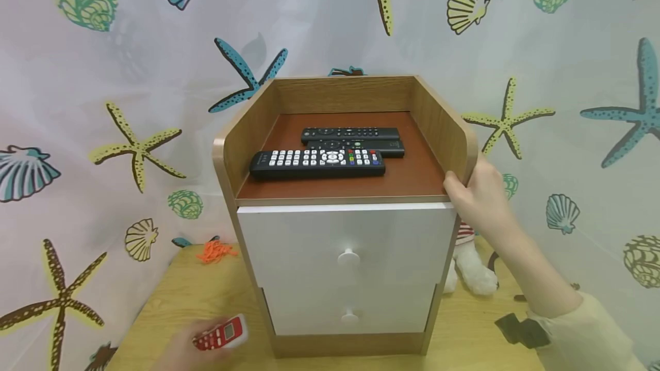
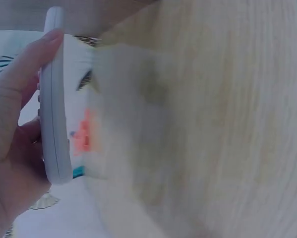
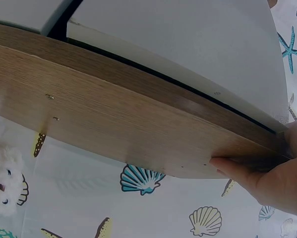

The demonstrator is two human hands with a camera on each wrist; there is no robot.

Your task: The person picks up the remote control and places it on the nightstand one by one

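At the lower left of the head view, my left hand (image 1: pixel 188 343) holds a small red-and-white phone (image 1: pixel 222 334) with a keypad and little screen, blurred by motion. The left wrist view shows its white side edge (image 2: pixel 55 104), with my thumb along one side and my fingers behind it. My right hand (image 1: pixel 482 196) grips the front edge of the right side panel of a wooden cabinet (image 1: pixel 340 198) with two white drawers. In the right wrist view, the fingers (image 3: pixel 237 171) lie against the outer face of that panel.
Several black remotes, the nearest one with white buttons (image 1: pixel 317 164), lie on the cabinet's brown top. Orange strings (image 1: pixel 215 251) lie on the wooden table (image 1: pixel 180 296) at the left. A white plush toy (image 1: pixel 474 268) sits behind the cabinet's right side. A sea-patterned cloth (image 1: pixel 319 22) hangs behind.
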